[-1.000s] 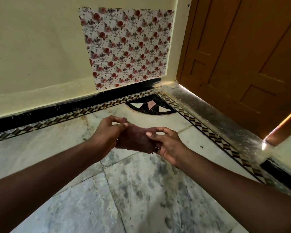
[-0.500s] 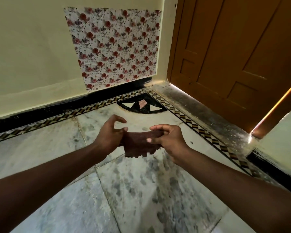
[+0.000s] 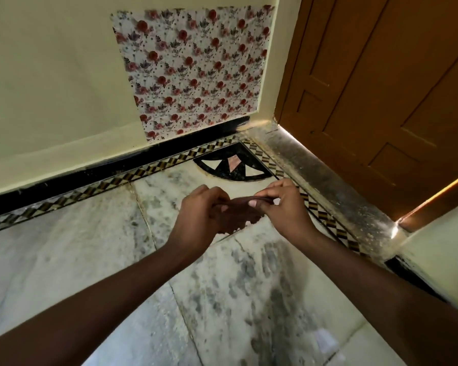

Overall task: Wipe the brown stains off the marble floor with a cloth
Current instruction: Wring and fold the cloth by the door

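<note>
**Cloth raised and stretched flatter between both hands**

Since the earlier frame, the brown cloth (image 3: 236, 216) is drawn tauter. Its top edge is pinched by the left hand (image 3: 196, 215) and the right hand (image 3: 283, 207), the rest hanging between both grips above the marble floor (image 3: 249, 286). No writing is seen.

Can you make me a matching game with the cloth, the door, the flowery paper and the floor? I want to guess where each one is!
Things:
1. cloth
2. door
3. flowery paper
4. marble floor

Places or states:
A. stuck on the cream wall
B. pinched between the left hand and the right hand, above the floor
C. brown wood, on the right
D. pale with grey blotches, under the arms

Pairs: 1-B, 2-C, 3-A, 4-D
</note>
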The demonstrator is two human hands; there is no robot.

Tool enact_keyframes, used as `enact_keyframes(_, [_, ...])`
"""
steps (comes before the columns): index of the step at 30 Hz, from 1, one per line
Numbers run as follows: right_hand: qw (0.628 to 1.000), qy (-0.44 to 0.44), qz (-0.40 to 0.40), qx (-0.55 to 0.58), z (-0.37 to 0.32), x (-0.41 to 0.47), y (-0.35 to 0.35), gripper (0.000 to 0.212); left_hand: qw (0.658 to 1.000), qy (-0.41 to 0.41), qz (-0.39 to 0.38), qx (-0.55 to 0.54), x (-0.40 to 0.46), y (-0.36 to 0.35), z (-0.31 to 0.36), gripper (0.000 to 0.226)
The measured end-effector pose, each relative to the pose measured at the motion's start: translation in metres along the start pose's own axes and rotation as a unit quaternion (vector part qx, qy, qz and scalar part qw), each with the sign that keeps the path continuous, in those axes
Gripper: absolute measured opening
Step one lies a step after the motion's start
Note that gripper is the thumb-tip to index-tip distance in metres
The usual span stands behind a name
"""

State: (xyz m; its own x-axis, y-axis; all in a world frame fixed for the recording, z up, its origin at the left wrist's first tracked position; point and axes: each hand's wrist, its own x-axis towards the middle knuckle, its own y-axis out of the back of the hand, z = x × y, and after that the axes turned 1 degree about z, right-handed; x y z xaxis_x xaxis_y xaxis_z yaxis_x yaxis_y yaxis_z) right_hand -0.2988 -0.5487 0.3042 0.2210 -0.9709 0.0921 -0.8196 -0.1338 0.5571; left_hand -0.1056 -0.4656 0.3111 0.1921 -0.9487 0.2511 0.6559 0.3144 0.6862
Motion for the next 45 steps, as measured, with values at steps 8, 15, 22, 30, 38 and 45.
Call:
enact_keyframes(8, [0.996,-0.058,-0.046,0.058,-0.214,0.038,0.163,0.010,0.996,0.052,-0.041,-0.062,0.097,0.177,0.182,0.028])
enact_keyframes(15, [0.992,-0.086,-0.034,0.086,-0.407,0.024,0.314,0.008,0.987,0.045,-0.109,-0.109,0.155,0.344,0.359,0.028])
enact_keyframes(22, [0.985,-0.099,0.021,0.140,-0.550,-0.022,0.433,0.006,0.977,0.028,-0.150,-0.149,0.170,0.448,0.490,0.010])
enact_keyframes(30, [0.961,-0.099,0.138,0.217,-0.598,-0.088,0.493,0.003,0.931,0.042,-0.231,-0.281,0.126,0.465,0.571,0.012])
enact_keyframes(38, [0.894,-0.132,0.286,0.318,-0.542,-0.152,0.556,0.003,0.903,-0.024,-0.271,-0.332,0.091,0.399,0.627,0.054])
enact_keyframes(45, [0.905,-0.153,0.276,0.284,-0.449,-0.191,0.636,0.052,0.926,-0.075,-0.288,-0.233,0.083,0.282,0.695,0.024])
